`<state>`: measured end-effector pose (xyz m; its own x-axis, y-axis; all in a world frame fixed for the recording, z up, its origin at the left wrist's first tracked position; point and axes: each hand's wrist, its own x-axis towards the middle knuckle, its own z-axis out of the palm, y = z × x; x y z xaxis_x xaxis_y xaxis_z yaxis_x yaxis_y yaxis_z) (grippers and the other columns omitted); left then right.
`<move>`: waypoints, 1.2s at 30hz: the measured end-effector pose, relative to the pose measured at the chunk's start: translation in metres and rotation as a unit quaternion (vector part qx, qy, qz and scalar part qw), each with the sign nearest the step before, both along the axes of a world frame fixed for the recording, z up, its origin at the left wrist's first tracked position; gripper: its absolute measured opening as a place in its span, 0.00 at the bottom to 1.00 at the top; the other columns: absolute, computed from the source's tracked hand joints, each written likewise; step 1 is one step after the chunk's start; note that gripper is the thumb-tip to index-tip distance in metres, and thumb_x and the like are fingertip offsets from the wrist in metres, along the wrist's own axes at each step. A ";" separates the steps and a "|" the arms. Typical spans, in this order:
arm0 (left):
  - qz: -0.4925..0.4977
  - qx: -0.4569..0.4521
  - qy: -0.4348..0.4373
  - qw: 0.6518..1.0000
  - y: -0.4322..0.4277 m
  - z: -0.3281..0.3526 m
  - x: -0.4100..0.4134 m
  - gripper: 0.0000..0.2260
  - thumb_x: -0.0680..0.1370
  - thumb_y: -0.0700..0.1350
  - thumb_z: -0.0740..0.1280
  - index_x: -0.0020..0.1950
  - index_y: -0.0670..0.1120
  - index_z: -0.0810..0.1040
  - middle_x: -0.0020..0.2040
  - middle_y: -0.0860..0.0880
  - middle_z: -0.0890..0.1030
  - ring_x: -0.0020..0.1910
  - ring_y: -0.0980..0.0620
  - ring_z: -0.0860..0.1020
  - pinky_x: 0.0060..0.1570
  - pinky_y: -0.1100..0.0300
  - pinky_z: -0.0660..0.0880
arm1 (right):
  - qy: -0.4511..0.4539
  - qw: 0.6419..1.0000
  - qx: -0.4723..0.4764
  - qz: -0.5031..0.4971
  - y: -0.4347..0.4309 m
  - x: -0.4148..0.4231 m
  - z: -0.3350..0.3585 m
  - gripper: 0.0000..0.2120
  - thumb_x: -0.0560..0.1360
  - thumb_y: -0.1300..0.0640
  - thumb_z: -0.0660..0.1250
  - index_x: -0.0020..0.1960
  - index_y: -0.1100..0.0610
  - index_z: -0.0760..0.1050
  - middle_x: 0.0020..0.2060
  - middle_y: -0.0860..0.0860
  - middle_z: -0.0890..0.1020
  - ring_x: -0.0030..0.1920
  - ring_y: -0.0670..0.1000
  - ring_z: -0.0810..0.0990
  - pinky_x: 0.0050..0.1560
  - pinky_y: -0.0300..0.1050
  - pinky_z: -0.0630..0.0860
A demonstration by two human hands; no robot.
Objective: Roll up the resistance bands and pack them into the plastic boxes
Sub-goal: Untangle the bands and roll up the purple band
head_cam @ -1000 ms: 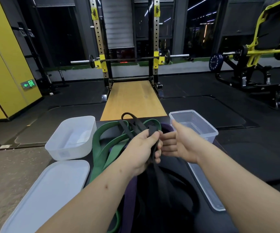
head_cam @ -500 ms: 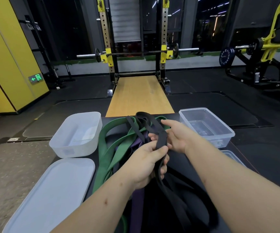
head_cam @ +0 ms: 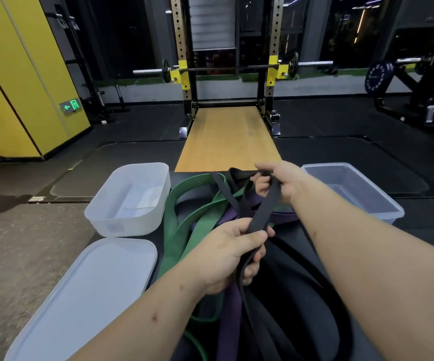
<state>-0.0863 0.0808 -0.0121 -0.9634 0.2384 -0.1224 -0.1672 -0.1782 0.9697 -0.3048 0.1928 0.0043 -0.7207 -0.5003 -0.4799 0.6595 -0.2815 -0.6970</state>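
Gym rack [head_cam: 180,48] stood behind worktop [head_cam: 192,201]. White box [head_cam: 128,201], left edge, held no band. Left hand [head_cam: 231,254] pinched black band [head_cam: 264,209] mid-worktop; right hand [head_cam: 286,183] gripped it nr far edge, beside clear box [head_cam: 354,191] at right edge. Best: keep flat & taut, roll tight.
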 end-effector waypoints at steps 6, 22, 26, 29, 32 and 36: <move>0.079 0.009 0.005 0.997 0.005 -0.013 -0.018 0.09 0.85 0.43 0.63 0.59 0.38 0.75 0.35 0.47 0.73 0.28 0.50 0.70 0.29 0.59 0.71 | 0.150 0.987 0.003 -0.064 0.001 -0.036 0.044 0.08 0.82 0.63 0.61 0.60 0.61 0.75 0.32 0.49 0.71 0.25 0.45 0.68 0.25 0.39 0.67; 0.145 -0.013 -0.007 0.989 0.016 -0.033 -0.042 0.11 0.78 0.42 0.66 0.60 0.42 0.75 0.31 0.47 0.77 0.34 0.47 0.77 0.63 0.27 0.71 | 0.444 0.891 0.008 -0.097 0.009 -0.062 0.112 0.14 0.85 0.61 0.60 0.68 0.53 0.77 0.60 0.48 0.85 0.63 0.47 0.83 0.62 0.51 0.78; 0.167 0.009 -0.032 0.985 0.014 -0.026 -0.044 0.06 0.84 0.35 0.60 0.59 0.38 0.73 0.34 0.46 0.73 0.30 0.49 0.75 0.58 0.32 0.76 | 0.428 0.870 0.246 0.011 0.011 -0.057 0.086 0.11 0.81 0.56 0.68 0.63 0.55 0.80 0.56 0.51 0.87 0.59 0.50 0.85 0.57 0.52 0.82; 0.151 0.023 -0.057 0.987 0.018 -0.020 -0.039 0.04 0.85 0.36 0.60 0.58 0.40 0.73 0.36 0.45 0.73 0.31 0.49 0.73 0.51 0.38 0.81 | 0.353 0.860 0.364 0.059 0.018 -0.045 0.056 0.11 0.78 0.51 0.72 0.52 0.59 0.82 0.47 0.57 0.86 0.49 0.56 0.86 0.45 0.51 0.83; 0.138 0.015 -0.073 0.988 0.022 -0.019 -0.031 0.04 0.85 0.37 0.60 0.57 0.41 0.73 0.37 0.45 0.73 0.30 0.50 0.73 0.45 0.43 0.84 | 0.314 0.862 0.394 0.058 0.029 -0.024 0.030 0.15 0.79 0.47 0.71 0.48 0.60 0.82 0.42 0.58 0.85 0.42 0.59 0.84 0.48 0.57 0.84; 0.111 -0.014 -0.093 0.989 0.026 -0.020 -0.018 0.03 0.84 0.38 0.59 0.57 0.41 0.72 0.40 0.42 0.74 0.30 0.48 0.75 0.39 0.47 0.82 | 0.299 0.845 0.440 0.054 0.052 -0.001 0.005 0.15 0.80 0.46 0.67 0.51 0.59 0.80 0.48 0.58 0.85 0.46 0.59 0.84 0.43 0.48 0.81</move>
